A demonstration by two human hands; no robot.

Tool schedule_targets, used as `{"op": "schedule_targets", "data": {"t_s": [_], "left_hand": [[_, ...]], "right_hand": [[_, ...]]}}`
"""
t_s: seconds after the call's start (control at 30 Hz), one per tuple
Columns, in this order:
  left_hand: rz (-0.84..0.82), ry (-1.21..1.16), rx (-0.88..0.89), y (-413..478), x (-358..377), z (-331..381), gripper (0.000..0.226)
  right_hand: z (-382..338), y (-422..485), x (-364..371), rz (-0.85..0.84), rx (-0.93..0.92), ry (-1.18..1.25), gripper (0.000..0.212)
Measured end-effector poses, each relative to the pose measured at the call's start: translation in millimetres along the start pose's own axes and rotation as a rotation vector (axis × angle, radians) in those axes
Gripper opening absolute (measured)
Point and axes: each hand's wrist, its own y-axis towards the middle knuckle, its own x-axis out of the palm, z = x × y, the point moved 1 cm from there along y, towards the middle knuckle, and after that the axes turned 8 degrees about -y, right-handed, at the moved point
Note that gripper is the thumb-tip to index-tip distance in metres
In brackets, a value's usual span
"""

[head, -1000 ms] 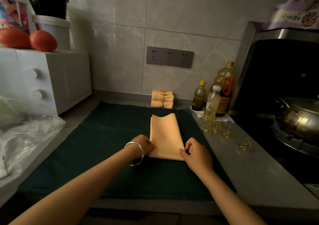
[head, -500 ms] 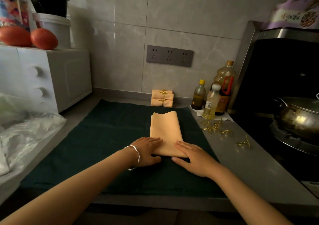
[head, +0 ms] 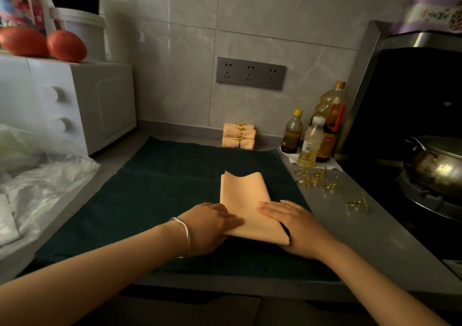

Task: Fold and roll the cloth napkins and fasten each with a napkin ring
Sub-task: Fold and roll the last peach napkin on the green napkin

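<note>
The peach napkin (head: pixel 246 200), a soft long strip with a zigzag far edge, lay right of centre on the dark green mat (head: pixel 155 188). Within the last second the left hand (head: pixel 212 225) and right hand (head: pixel 295 228) had gone from pinching its near corners to pressing its near end flat, fingers straight and together; I judged the fold set, ready for rolling. Farther off, finished ringed rolls (head: pixel 238 139) were stacked by the tiled wall, and thin gold napkin rings (head: pixel 317 179) lay scattered on the smooth grey counter (head: pixel 350 225) to the right.
</note>
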Motion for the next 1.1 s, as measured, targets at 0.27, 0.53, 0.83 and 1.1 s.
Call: {"op": "schedule_targets", "data": {"t_s": [0.27, 0.53, 0.83, 1.1], "left_hand": [[0.033, -0.05, -0.022, 3, 11, -26, 0.071], [0.088, -0.128, -0.16, 14, 13, -39, 0.043], [0.402, -0.617, -0.379, 29, 14, -50, 0.015], [0.409, -0.816, -0.617, 49, 19, -57, 0.02]], "right_hand": [[-4, -4, 3, 0.0, 0.051, 0.1, 0.072], [5, 2, 7, 0.007, 0.141, 0.308, 0.058], [7, 34, 4, 0.272, 0.529, 0.741, 0.01], [15, 61, 13, 0.222, 0.762, 0.757, 0.032]]}}
